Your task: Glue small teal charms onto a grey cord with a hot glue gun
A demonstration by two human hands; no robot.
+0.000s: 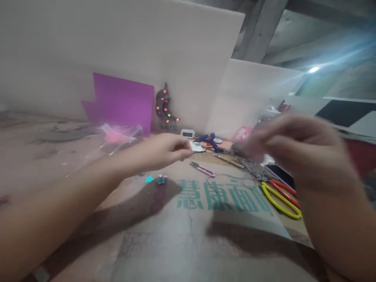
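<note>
My left hand (178, 148) is raised over the table with its fingers curled together; whatever may be between them is hidden. Smeared by motion, my right hand (299, 145) hangs in the air on the right, and its fingers look bent, but I cannot tell what they hold. Below my left hand lie a turquoise star piece (149, 179) and a small turquoise flower-like piece (161, 180). Pink-handled thread snips (202, 169) rest between the hands. Yellow-handled pliers (280, 201) and a red handle (284, 192) lie below my right hand.
At the back stand a purple sheet (123, 102), a small white digital clock (187, 133) and a blue glue gun (210, 140). A dark crescent ornament with coloured beads (164, 106) is against the wall. A clear plastic bag with pink contents (117, 135) lies left, a phone (280, 174) right.
</note>
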